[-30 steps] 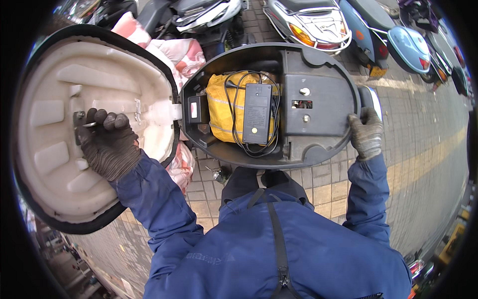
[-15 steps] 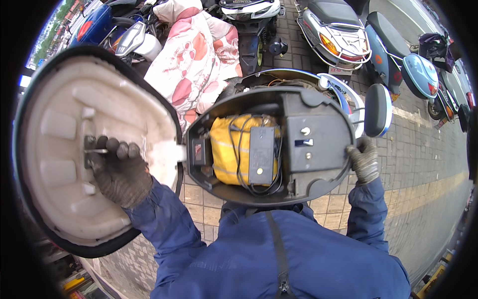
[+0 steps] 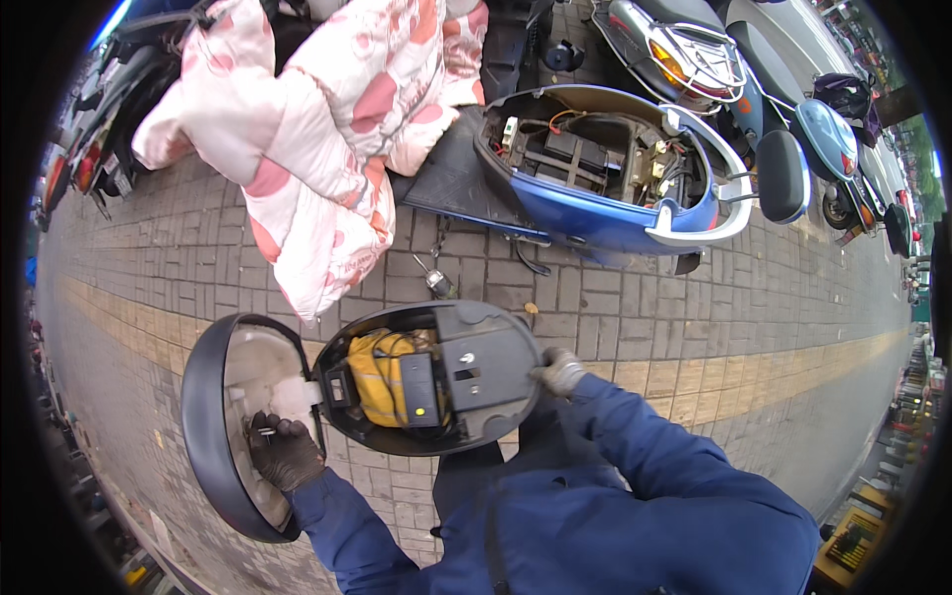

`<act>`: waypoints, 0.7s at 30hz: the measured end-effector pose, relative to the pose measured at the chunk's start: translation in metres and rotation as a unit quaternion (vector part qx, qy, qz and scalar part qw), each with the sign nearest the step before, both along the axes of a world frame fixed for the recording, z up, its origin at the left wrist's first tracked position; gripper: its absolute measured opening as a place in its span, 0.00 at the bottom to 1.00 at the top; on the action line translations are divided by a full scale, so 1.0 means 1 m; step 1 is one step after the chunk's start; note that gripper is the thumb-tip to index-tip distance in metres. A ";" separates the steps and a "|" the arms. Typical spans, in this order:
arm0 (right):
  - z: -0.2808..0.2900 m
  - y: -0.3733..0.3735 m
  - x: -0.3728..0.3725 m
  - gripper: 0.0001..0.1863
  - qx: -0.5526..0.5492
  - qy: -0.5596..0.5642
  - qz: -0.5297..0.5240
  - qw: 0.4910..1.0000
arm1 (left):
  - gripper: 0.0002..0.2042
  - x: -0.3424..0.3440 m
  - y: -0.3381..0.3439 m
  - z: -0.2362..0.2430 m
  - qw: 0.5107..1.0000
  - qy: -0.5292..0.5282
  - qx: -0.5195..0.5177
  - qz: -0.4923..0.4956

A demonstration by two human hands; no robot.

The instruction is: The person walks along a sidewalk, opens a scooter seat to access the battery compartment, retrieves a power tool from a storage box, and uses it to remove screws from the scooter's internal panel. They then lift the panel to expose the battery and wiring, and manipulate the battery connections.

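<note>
Low in front of my body I hold a black scooter storage bucket (image 3: 486, 362) with its hinged seat (image 3: 210, 426) swung open to the left. My gloved left hand (image 3: 286, 456) is closed on a metal latch loop inside the seat's pale underside. The gloved right hand (image 3: 561, 373) grips the bucket's right rim, its thumb on the upper edge. Inside the bucket lie a yellow cloth bundle (image 3: 373, 379) and a black charger (image 3: 420, 385) with its cable. Beyond stands the blue scooter body (image 3: 595, 220), its open bay showing batteries (image 3: 575, 161) and wires.
A pink-and-white quilted cover (image 3: 327, 169) drapes over the scooter's front. Keys on a chain (image 3: 434, 282) hang beside the footboard. A padded backrest (image 3: 783, 177) sticks out at the scooter's rear. Other scooters (image 3: 679, 59) are parked behind, on brick paving (image 3: 615, 297).
The bucket and seat have come away from the scooter, toward my body and lower, with both hands still gripping them. The scooter's open bay is now uncovered.
</note>
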State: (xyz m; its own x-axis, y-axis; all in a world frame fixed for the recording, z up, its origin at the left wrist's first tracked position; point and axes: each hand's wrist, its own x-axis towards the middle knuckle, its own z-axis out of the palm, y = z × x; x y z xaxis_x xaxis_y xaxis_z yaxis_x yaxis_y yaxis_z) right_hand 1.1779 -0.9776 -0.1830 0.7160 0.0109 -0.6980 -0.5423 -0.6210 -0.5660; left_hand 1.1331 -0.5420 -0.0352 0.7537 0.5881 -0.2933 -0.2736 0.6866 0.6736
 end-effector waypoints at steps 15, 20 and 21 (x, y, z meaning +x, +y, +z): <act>-0.183 0.090 -0.004 0.27 0.127 0.412 -0.080 0.899 | 0.15 -0.059 0.002 -0.193 0.996 0.061 0.062 0.038; -0.239 0.110 -0.011 0.33 0.114 0.432 -0.090 0.890 | 0.17 -0.084 0.026 -0.264 0.963 0.193 0.178 0.058; -0.239 0.106 -0.019 0.33 0.118 0.429 -0.088 0.891 | 0.18 -0.093 0.022 -0.260 0.947 0.233 0.209 0.071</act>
